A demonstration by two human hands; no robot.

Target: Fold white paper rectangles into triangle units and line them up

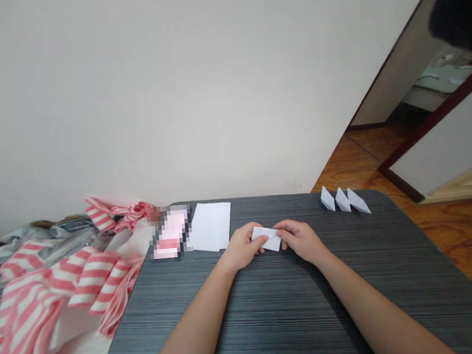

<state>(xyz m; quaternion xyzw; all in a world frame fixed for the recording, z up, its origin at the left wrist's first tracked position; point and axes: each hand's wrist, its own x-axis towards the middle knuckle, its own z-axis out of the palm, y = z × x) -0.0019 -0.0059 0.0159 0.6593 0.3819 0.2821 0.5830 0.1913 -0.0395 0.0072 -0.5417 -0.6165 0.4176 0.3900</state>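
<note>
Folded paper (269,238) in both hands, long axis L–R

Qty 1, over mid-desk (273,317), nearer far edge; R end tipped slightly twd near edge. L hand (242,248) grip clamped on L end, R hand (303,241) grip on R end. 3 pointed paper shapes (342,201) nr far R corner; white sheets (211,226) (ct unclear), 1 pixelated item (172,232) nr far L corner.

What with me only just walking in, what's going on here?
A person is holding a small piece of folded white paper with the fingers of both the left hand and the right hand, over a dark table. Three folded paper shapes sit near the table's far right corner. Flat white sheets lie toward the far left, and red-and-white striped cloth is heaped beside the table.
</note>
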